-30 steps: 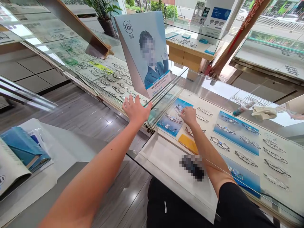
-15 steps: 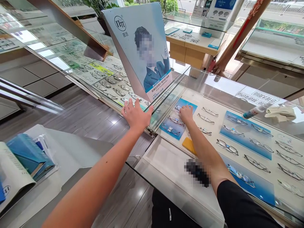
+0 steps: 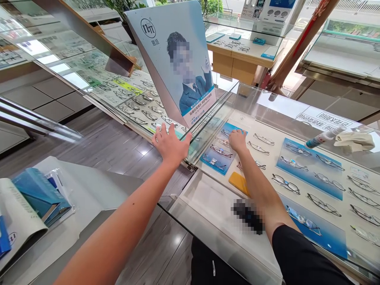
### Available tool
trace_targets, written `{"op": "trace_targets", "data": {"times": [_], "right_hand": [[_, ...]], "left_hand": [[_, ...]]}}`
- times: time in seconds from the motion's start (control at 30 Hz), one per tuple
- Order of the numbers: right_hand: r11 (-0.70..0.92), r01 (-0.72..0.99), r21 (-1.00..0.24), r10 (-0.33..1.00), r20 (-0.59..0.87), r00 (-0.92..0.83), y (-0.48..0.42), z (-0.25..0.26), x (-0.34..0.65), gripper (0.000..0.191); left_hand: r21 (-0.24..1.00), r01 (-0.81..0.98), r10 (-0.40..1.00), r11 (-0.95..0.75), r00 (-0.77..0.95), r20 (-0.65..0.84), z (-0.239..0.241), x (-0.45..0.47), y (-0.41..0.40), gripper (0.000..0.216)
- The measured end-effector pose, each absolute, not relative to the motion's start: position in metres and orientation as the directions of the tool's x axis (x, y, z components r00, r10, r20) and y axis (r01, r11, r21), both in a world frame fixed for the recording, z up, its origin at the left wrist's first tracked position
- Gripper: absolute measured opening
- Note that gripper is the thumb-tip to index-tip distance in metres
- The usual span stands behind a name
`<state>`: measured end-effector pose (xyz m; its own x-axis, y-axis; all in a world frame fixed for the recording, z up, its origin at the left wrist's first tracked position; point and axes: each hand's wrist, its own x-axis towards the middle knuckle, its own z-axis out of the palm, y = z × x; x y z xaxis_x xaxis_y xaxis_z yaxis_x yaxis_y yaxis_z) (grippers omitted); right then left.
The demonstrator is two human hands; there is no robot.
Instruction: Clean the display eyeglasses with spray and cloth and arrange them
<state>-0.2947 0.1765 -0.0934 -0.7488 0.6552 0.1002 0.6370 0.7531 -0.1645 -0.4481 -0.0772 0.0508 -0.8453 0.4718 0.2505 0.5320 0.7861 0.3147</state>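
Note:
My left hand rests with fingers spread on the glass edge of the counter, just in front of a large cardboard poster stand. My right hand is inside the opened display drawer, over the right edge of a blue display card. Its fingers are curled downward and closed; their tips, and anything in them, are hidden. Beside these fingers, on the card, lie a pink-framed pair of eyeglasses and a dark-framed pair of eyeglasses. A yellow cloth-like piece lies under my right forearm.
More eyeglasses stand in rows to the right, some on blue cards. A spray bottle and a crumpled cloth are on the glass top. A blurred dark object lies near the drawer's front. Blue books sit at left.
My right hand has shifted slightly right over the blue card, uncovering more of the pink-framed eyeglasses. My left hand stays in place. The view has tilted slightly.

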Motion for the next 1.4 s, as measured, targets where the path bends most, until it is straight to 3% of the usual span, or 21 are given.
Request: {"op": "trace_targets", "data": {"times": [0.33,0.47,0.6,0.7,0.77,0.9,0.97,1.07,1.27,1.4], "right_hand": [[0.739,0.647,-0.191,0.672,0.129,-0.729,0.177,-0.087,-0.290,0.036],[0.754,0.629,-0.191,0.657,0.209,-0.724,0.147,-0.069,-0.286,0.036],[0.840,0.502,-0.206,0.542,0.276,-0.794,0.077,-0.049,-0.272,0.031],[0.913,0.337,-0.231,0.387,0.220,-0.896,0.016,-0.041,-0.247,0.029],[0.937,0.211,-0.278,0.264,0.168,-0.950,-0.020,-0.037,-0.225,0.028],[0.823,0.090,-0.560,0.161,0.078,-0.984,-0.066,-0.020,-0.173,0.018],[0.724,0.120,-0.680,0.170,0.008,-0.985,-0.075,-0.002,-0.145,0.013],[0.625,0.258,-0.737,0.270,-0.106,-0.957,-0.079,0.033,-0.094,0.015],[0.642,0.320,-0.697,0.356,-0.099,-0.929,-0.104,0.096,0.035,0.013],[0.682,0.410,-0.606,0.503,-0.018,-0.864,-0.141,0.091,0.110,0.025]], "left_hand": [[0.312,0.531,0.477,0.788,-0.847,0.236,0.051,-0.448,-0.077,0.082],[0.313,0.538,0.483,0.783,-0.842,0.238,0.049,-0.450,-0.077,0.082],[0.314,0.540,0.478,0.781,-0.840,0.256,0.047,-0.451,-0.077,0.084],[0.316,0.544,0.480,0.777,-0.837,0.261,0.047,-0.450,-0.076,0.085],[0.325,0.547,0.481,0.771,-0.836,0.264,0.049,-0.449,-0.076,0.085],[0.359,0.534,0.486,0.766,-0.846,0.220,0.056,-0.444,-0.075,0.087],[0.379,0.528,0.491,0.760,-0.848,0.197,0.058,-0.441,-0.074,0.088],[0.380,0.529,0.497,0.759,-0.848,0.187,0.059,-0.438,-0.072,0.089],[0.395,0.541,0.507,0.743,-0.839,0.196,0.062,-0.435,-0.071,0.086],[0.438,0.524,0.507,0.730,-0.846,0.167,0.066,-0.430,-0.073,0.087]]}}
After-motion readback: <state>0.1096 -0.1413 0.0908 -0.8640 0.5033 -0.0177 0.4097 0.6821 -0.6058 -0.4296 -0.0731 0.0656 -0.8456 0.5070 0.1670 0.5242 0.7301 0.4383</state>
